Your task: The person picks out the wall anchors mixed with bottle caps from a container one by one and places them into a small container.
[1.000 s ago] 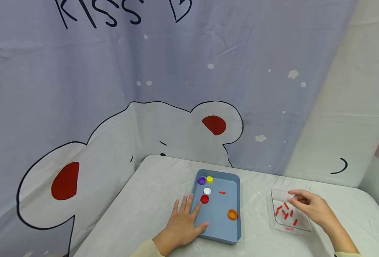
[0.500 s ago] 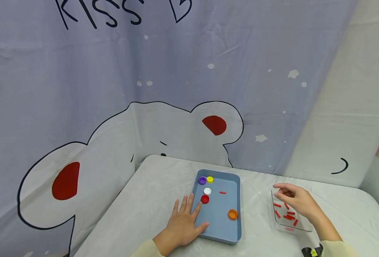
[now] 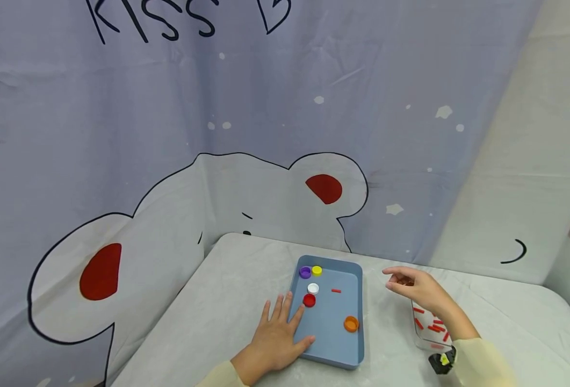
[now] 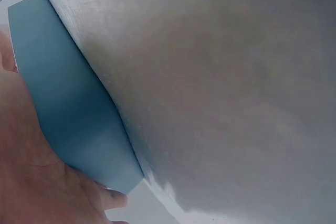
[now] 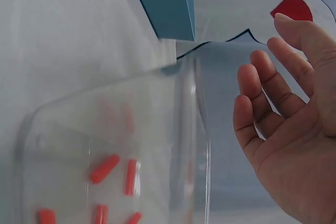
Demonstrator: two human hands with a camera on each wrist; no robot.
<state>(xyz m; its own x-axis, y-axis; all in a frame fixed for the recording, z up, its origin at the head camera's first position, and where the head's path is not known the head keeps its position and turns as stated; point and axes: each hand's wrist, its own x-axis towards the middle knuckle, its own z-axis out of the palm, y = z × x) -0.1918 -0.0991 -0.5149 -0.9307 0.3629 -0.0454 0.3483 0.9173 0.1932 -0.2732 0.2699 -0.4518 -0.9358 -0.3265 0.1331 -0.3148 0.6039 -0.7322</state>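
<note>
My left hand point(image 3: 276, 339) lies with fingers spread over the left rim of a blue-grey tray point(image 3: 330, 344). In the left wrist view, the palm is against the tray's outer wall point(image 4: 68, 93). Inside the tray are purple point(image 3: 305, 272), yellow point(image 3: 316, 270), white point(image 3: 313, 289), red point(image 3: 309, 300) and orange point(image 3: 351, 323) round caps, plus one red stick point(image 3: 336, 291). My right hand point(image 3: 417, 287) hovers between tray and clear plastic box point(image 3: 427, 344), fingers loosely bent, nothing seen between them. Several short red sticks point(image 5: 131, 177) lie in that box, partly hidden by my forearm in the head view.
A white cloth point(image 3: 231, 279) covers the table. Behind it hangs a printed curtain point(image 3: 265, 107) with a bear drawing. A black device with a yellow patch point(image 3: 443, 361) shows by my right sleeve, near the box's front edge.
My right hand has moved left from over the clear box toward the tray. Between the two earlier frames, red sticks in the box shifted. The left hand and tray stay put.
</note>
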